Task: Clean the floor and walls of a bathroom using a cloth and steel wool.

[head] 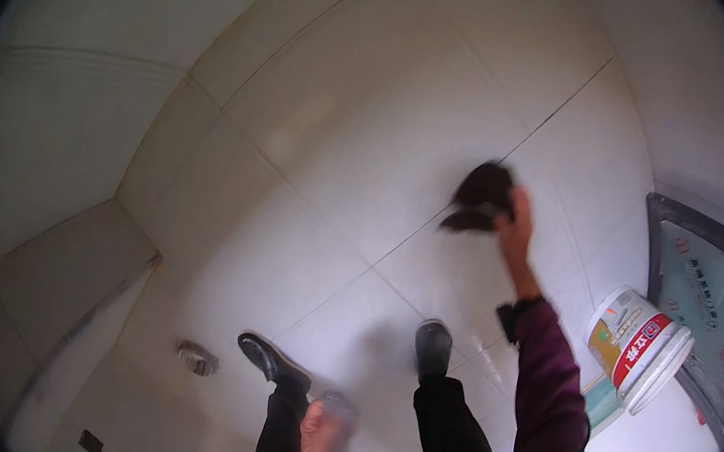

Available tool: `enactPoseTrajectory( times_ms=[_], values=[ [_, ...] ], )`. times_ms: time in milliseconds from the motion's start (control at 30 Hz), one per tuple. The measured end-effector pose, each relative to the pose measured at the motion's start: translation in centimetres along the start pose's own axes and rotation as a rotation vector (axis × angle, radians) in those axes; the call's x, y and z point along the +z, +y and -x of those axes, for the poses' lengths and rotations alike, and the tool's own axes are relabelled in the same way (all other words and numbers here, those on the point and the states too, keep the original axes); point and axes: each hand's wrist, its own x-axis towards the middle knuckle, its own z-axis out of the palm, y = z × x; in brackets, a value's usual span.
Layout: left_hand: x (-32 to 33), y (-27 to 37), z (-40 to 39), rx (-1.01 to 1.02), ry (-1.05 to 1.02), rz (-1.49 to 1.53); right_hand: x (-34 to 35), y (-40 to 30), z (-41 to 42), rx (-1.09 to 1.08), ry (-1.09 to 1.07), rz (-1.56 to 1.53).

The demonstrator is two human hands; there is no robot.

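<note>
My right hand (516, 226) reaches forward over the pale tiled floor (335, 223), its fingers closed on the right side of a dark cloth-like item (483, 188). Motion blur hides exactly what the dark item is; a lighter band crosses it, and it appears low over a tile joint. Close to my body, my left hand (323, 435) is curled around a crumpled greyish, translucent wad (340, 405). That wad is blurred too, so its material cannot be told. Between my hands are my black shoes (434, 343), planted apart on the tiles.
At right, a white plastic paint bucket (625, 346) with a printed label is beside a greenish pane (607, 404). Behind it a dark-framed, film-covered panel (705, 302) meets the wall. A small round fitting (198, 358) lies left of my feet. Tiled walls (76, 123) bound the left.
</note>
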Motion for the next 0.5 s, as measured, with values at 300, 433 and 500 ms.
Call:
enactPoseTrajectory(
  times_ms=[300, 433, 500],
  values=[
    [1.9, 1.1, 0.7, -0.036, 0.030, -0.037, 13.0, -9.7, 11.2, -0.274, -0.147, 0.224],
    [2.8, 1.1, 0.0, -0.011, -0.035, -0.007, 14.0, -13.2, 20.6, -0.370, -0.270, 0.040],
    [3.0, 1.7, 0.2, -0.044, -0.003, 0.002, 14.1, -14.2, 22.6, -0.415, -0.370, -0.069]
  ],
)
